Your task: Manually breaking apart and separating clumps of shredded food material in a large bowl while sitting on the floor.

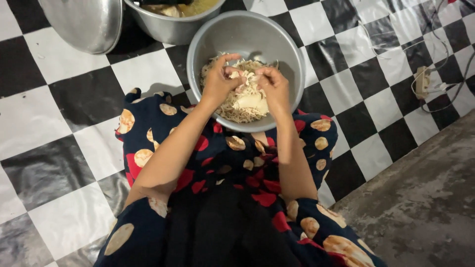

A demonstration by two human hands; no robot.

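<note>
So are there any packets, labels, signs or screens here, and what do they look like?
None in view: no packets, labels, signs or screens.
The left hand and right hand pull pale shredded food in a round grey metal bowl on a black-and-white checked floor mat.

- We wear a dark navy garment (222,163) printed with red and tan-cream dots.
- The tan dots look mottled; the red ones are plain.
- Our sleeves (143,217) are short, leaving the forearms bare.
- Our left hand (220,81) and right hand (273,89) are bare, with no rings visible.
</note>
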